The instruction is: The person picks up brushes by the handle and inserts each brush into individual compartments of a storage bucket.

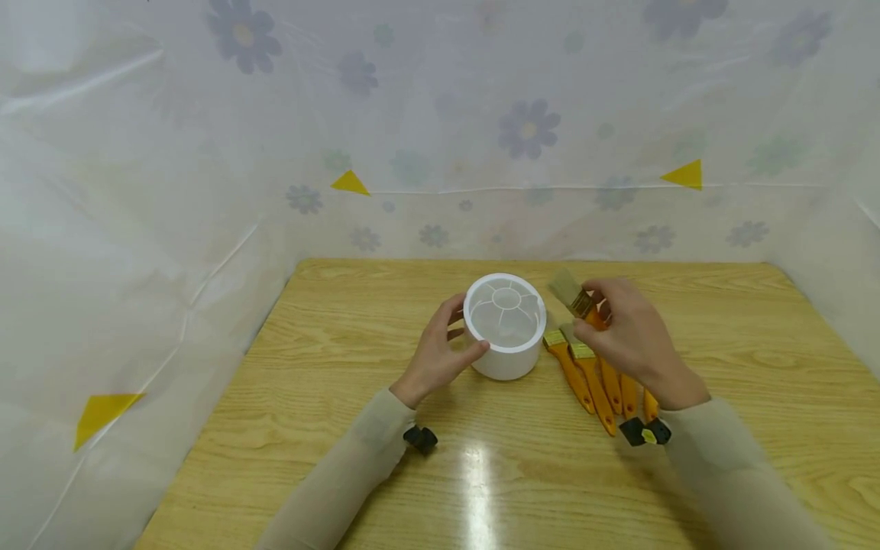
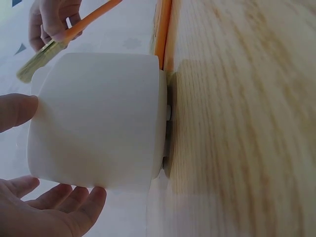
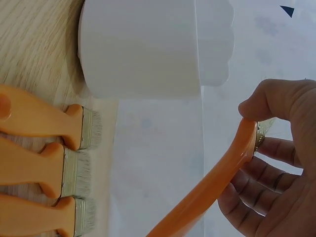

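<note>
A round white organizer (image 1: 507, 362) with clear inner dividers stands on the table, its compartments facing up. My left hand (image 1: 442, 347) holds it from the left, thumb at the front rim and fingers round the side. To its right, my right hand (image 1: 629, 328) pinches a paintbrush (image 3: 212, 185) near the metal band, bristles pointing up and left, orange handle slanting down. This brush is raised above the table. Beneath the right hand, several more orange-handled paintbrushes (image 1: 571, 374) lie side by side, bristles toward the far side; the hand and wrist partly cover them.
The wood-grain table (image 1: 357, 328) reaches back to a wall of flowered plastic sheeting (image 1: 440, 114). Yellow triangular markers (image 1: 684, 176) are on the sheeting. Black straps with small mounts (image 1: 421, 439) sit at both wrists.
</note>
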